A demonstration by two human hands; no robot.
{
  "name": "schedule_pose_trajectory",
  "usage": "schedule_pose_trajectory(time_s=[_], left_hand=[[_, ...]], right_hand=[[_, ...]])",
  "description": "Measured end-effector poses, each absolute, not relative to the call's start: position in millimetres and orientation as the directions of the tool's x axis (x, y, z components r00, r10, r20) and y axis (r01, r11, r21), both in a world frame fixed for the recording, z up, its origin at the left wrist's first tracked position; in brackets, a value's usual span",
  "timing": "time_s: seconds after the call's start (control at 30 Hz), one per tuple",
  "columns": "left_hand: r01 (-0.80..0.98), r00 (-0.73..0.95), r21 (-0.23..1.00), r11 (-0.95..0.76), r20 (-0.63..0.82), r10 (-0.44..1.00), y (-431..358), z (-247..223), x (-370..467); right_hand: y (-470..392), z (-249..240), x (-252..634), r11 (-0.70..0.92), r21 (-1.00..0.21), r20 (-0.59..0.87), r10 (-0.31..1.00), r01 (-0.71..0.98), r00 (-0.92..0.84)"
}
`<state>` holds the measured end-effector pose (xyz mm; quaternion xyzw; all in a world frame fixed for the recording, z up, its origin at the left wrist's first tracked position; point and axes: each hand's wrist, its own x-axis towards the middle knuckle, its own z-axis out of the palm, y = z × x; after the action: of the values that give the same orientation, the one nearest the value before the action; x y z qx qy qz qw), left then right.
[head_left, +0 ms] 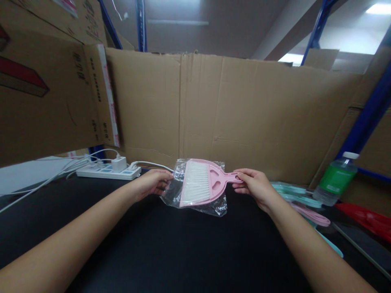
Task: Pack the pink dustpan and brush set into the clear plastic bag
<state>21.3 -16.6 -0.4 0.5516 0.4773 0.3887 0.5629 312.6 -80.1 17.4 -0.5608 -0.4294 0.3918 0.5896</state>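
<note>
A pink dustpan (218, 191) with a white-bristled brush (197, 183) nested in it lies level above the black table, its handle pointing right. My right hand (252, 184) is closed on the handle end, thumb on top. Clear plastic bag (218, 207) film wraps the wide part of the set and sticks out past the bristles on the left. My left hand (153, 184) pinches the left edge of this bag between thumb and fingers. The handle stands out of the bag on the right.
A white power strip (106, 171) with plugs and cables lies at the back left. More mint and pink handled pieces (311, 213) lie at the right, by a green-labelled bottle (336, 179) and a red bag (366, 219). Cardboard (244, 110) walls the back.
</note>
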Motion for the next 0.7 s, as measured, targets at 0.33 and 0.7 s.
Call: schedule_pose_trajectory(time_s=[0.33, 0.7], left_hand=[[0.317, -0.232, 0.884, -0.343, 0.423, 0.876, -10, 20, 1], [0.554, 0.438, 0.170, -0.815, 0.773, 0.459, -66, 26, 39]], right_hand=[[-78, 4, 295, -0.005, -0.998, -0.021, 0.957, -0.057, 0.288], [-21, -27, 205, -0.051, -0.970, -0.045, 0.999, -0.238, -0.030]])
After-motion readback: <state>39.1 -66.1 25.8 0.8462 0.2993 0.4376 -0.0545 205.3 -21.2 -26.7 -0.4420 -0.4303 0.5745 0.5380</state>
